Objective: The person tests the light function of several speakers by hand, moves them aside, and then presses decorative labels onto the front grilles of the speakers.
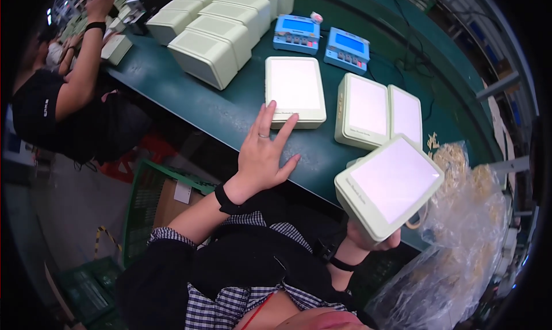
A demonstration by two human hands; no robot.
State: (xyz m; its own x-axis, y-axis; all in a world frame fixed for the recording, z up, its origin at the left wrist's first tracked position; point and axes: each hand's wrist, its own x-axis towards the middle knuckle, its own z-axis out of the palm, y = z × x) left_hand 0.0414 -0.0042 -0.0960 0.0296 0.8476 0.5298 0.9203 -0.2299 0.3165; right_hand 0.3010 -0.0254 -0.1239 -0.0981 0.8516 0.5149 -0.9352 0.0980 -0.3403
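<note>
My right hand (359,239) grips a pale green box-shaped device (391,183) from beneath, tilted, with its lit white screen facing up. Most of that hand's fingers are hidden under it. On the green table, a second such device (295,91) lies screen up, also lit white. My left hand (260,157) has its fingers spread, the fingertips resting at this device's near edge. Just beyond the held device, a lit device (364,107) and another lit device (406,114) stand side by side on the table.
Several pale green devices (210,45) stand in rows at the back left. Two blue meters, one left (296,33) and one right (347,49), sit behind with cables. Clear plastic bags (460,232) of small tan parts fill the right. Another person (75,100) works at left, near green crates (144,206).
</note>
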